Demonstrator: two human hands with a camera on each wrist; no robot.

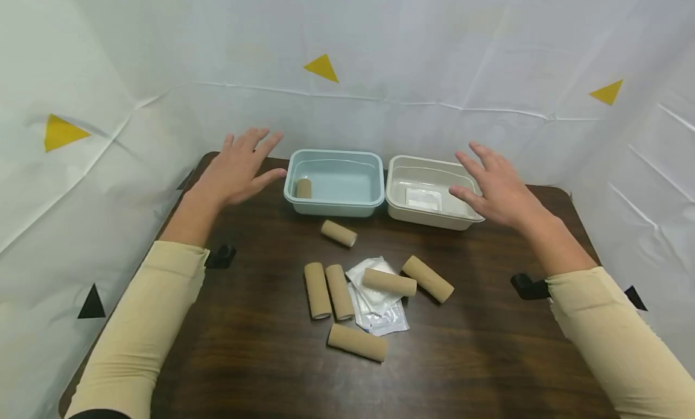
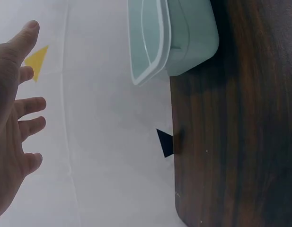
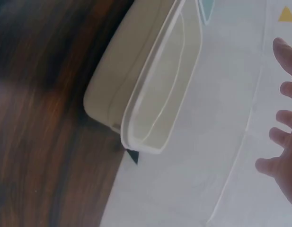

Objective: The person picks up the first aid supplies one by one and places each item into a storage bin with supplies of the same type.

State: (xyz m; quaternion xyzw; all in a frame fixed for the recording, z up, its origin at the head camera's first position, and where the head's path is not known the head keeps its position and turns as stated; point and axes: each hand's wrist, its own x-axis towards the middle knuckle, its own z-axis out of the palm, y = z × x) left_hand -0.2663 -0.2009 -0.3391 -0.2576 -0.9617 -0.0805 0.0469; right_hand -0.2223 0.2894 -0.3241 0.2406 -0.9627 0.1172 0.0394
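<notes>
My left hand (image 1: 234,170), fingers spread and holding nothing, hovers left of the light blue bin (image 1: 333,210). Inside that bin, a cardboard tube (image 1: 304,189) stands in the left corner. Over the right end of the beige bin (image 1: 429,216) is my right hand (image 1: 498,187), also spread and holding nothing. A white packet (image 1: 423,199) lies on the beige bin's floor. Nearer on the table are several loose cardboard tubes (image 1: 357,342). One tube (image 1: 388,282) lies across a small pile of white packets (image 1: 382,320).
The dark wood table (image 1: 244,359) is enclosed by white sheeting (image 1: 260,45) at the back and sides. Yellow triangles (image 1: 324,68) and black triangles (image 1: 92,303) mark the sheeting. Both bins stand side by side at the table's far edge.
</notes>
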